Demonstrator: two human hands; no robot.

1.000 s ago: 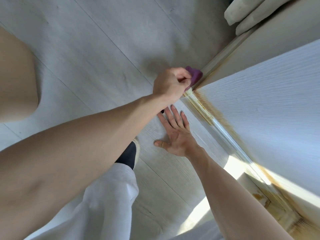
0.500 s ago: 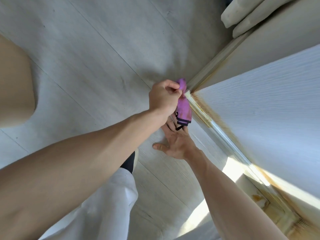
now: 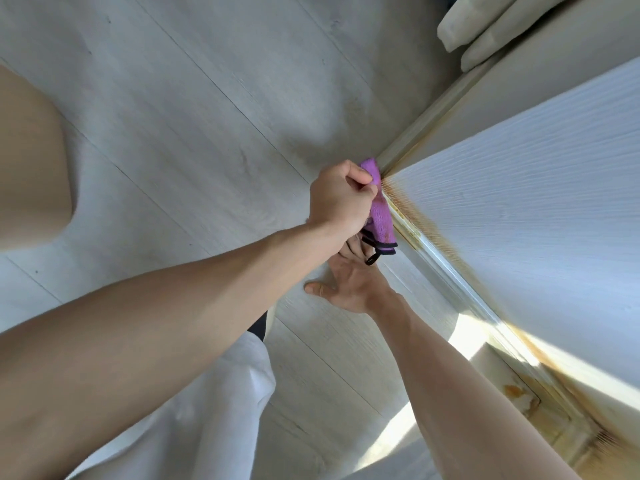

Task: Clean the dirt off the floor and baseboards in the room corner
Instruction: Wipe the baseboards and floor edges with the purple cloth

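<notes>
My left hand (image 3: 341,199) is fisted around a purple microfiber cloth (image 3: 381,216), pressing it right into the room corner where the 2 baseboards (image 3: 450,271) meet. The cloth's black-edged end hangs down over my other hand. My right hand (image 3: 349,282) lies flat on the floor (image 3: 207,116) just below, fingers straight, thumb out to the side. Floor is pale grey wood-look planks. There's rusty orange-brown grime along the baseboard top and the bottom of the white textured wall (image 3: 536,202), worse toward the sunlit patch.
</notes>
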